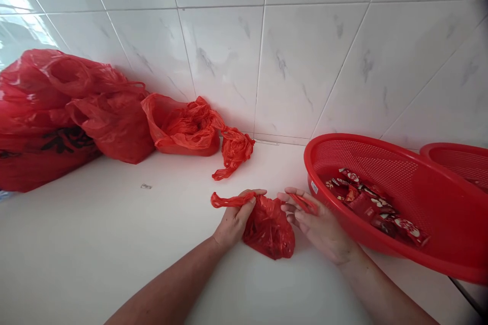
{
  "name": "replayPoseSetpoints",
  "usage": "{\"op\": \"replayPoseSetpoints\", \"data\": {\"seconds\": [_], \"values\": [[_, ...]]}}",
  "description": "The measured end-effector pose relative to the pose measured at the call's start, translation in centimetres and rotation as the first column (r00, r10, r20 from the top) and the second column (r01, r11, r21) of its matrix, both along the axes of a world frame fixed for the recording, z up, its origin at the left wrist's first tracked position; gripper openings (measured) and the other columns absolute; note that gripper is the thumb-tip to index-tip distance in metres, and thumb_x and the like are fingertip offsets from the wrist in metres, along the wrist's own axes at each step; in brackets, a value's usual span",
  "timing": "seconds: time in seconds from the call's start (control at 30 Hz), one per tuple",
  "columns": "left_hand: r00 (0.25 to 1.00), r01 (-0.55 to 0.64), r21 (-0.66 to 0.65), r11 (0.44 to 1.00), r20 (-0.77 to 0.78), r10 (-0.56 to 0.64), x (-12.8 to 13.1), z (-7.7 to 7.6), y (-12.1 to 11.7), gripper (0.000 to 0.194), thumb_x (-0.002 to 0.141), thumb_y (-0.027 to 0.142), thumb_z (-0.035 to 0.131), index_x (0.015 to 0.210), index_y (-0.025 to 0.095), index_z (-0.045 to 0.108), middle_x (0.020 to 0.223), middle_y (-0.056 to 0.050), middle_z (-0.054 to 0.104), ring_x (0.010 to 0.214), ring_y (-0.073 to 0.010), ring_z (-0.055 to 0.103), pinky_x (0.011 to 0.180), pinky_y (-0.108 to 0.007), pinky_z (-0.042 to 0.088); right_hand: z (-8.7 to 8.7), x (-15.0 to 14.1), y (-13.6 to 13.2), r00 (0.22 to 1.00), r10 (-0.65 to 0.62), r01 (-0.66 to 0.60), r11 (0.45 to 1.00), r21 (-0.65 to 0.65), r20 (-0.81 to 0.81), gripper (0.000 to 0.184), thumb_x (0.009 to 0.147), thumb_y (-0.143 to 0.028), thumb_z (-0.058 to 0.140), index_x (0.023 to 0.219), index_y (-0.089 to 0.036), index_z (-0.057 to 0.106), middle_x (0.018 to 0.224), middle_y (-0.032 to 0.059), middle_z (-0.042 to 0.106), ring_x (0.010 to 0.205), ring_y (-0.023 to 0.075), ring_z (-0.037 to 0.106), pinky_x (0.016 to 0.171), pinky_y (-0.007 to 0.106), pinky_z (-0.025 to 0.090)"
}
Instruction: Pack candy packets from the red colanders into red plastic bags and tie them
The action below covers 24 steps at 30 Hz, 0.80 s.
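Observation:
A small filled red plastic bag (270, 231) lies on the white counter (95, 244) between my hands. My left hand (235, 218) is closed on the bag's left handle, which sticks out to the left. My right hand (318, 223) pinches the other handle between its fingers, close to the rim of a red mesh basket (419, 183).
The red basket holds several red candy wrappers (375, 205); a second red basket (461, 160) sits behind it. Against the tiled wall lie a big red bag (46, 117), a smaller open one (181, 127) and a crumpled one (233, 152).

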<state>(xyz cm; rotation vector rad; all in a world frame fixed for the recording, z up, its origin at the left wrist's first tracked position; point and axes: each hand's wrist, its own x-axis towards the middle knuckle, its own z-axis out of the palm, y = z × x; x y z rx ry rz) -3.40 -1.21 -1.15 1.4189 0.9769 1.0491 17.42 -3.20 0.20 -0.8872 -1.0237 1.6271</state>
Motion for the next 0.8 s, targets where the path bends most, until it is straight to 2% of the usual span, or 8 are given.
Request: {"op": "replayPoseSetpoints", "data": {"seconds": [0.13,0.27,0.33,0.43,0.53,0.67,0.73,0.8], "values": [[0.996,-0.074,0.023,0.997,-0.037,0.075,0.2,0.0,0.1,0.032,0.09,0.041,0.041,0.107,0.023,0.061,0.101,-0.003,0.063,0.095,-0.0181,0.057,0.091,-0.033,0.043,-0.1,0.5,0.1,0.998,0.058,-0.058,0.998,0.025,0.006,0.054,0.07,-0.017,0.066,0.12,-0.03,0.054,0.128,0.0073,0.054,0.101,0.0184,0.057,0.083,0.035,0.045],[0.995,-0.1,0.01,0.995,-0.016,0.1,0.3,-0.2,0.2,0.03,0.09,0.042,0.043,0.105,0.022,0.061,0.098,-0.003,0.063,0.092,-0.0174,0.058,0.088,-0.032,0.044,-0.8,0.5,0.5,0.995,-0.024,0.027,0.999,-0.026,0.101,0.042,0.077,-0.029,0.064,0.119,-0.026,0.057,0.102,0.0056,0.065,0.078,0.0139,0.058,0.073,0.031,0.046],[0.994,-0.11,0.004,0.994,-0.019,0.11,0.3,-0.1,0.1,0.029,0.089,0.041,0.045,0.104,0.022,0.061,0.098,-0.003,0.063,0.092,-0.0175,0.058,0.087,-0.031,0.045,-1.3,0.0,0.7,0.981,-0.061,0.066,0.998,-0.018,0.186,0.033,0.077,-0.034,0.065,0.108,-0.021,0.064,0.096,0.0056,0.067,0.08,0.0148,0.059,0.079,0.034,0.046],[0.995,-0.096,-0.012,0.995,-0.036,0.096,0.5,0.1,0.1,0.028,0.087,0.04,0.048,0.103,0.022,0.062,0.095,-0.003,0.063,0.09,-0.0172,0.058,0.084,-0.03,0.046,-1.4,-1.0,0.6,0.97,-0.039,0.033,0.999,0.029,0.24,0.028,0.076,-0.039,0.065,0.095,-0.019,0.069,0.097,0.0069,0.068,0.092,0.0188,0.059,0.09,0.037,0.043],[0.993,-0.094,0.03,0.995,-0.067,0.096,0.8,0.1,0.0,0.023,0.087,0.036,0.049,0.098,0.021,0.062,0.095,-0.003,0.062,0.09,-0.0168,0.057,0.083,-0.028,0.044,-1.1,-1.7,0.2,0.983,-0.045,0.038,0.998,0.045,0.176,0.025,0.074,-0.04,0.067,0.09,-0.021,0.069,0.097,0.0053,0.068,0.093,0.0191,0.059,0.088,0.035,0.044],[0.984,-0.13,0.094,0.987,-0.114,0.14,0.9,-0.2,0.2,0.022,0.086,0.036,0.05,0.076,0.019,0.058,0.085,-0.001,0.058,0.08,-0.0145,0.053,0.074,-0.026,0.042,-0.8,-1.8,-0.1,0.997,-0.027,0.023,0.999,-0.048,-0.077,0.017,0.072,-0.037,0.069,0.081,-0.024,0.065,0.102,0.0021,0.065,0.086,0.017,0.059,0.078,0.032,0.047],[0.983,-0.131,0.061,0.989,-0.123,0.138,0.8,-0.3,0.5,0.024,0.085,0.038,0.05,0.072,0.018,0.055,0.077,0.0,0.056,0.073,-0.0136,0.051,0.068,-0.025,0.041,-0.9,-1.6,-0.1,0.99,-0.059,0.048,0.995,-0.09,-0.131,0.018,0.071,-0.038,0.069,0.077,-0.024,0.061,0.093,0.0008,0.065,0.07,0.0135,0.056,0.068,0.029,0.047],[0.983,-0.137,0.019,0.99,-0.118,0.138,0.5,-0.3,1.0,0.023,0.084,0.038,0.052,0.072,0.018,0.055,0.073,0.0,0.055,0.07,-0.0134,0.05,0.065,-0.025,0.04,-0.9,-1.4,0.1,0.993,-0.078,0.07,0.993,-0.09,-0.086,0.022,0.071,-0.042,0.068,0.074,-0.022,0.057,0.078,-0.0004,0.061,0.054,0.0092,0.045,0.056,0.025,0.042]]}}
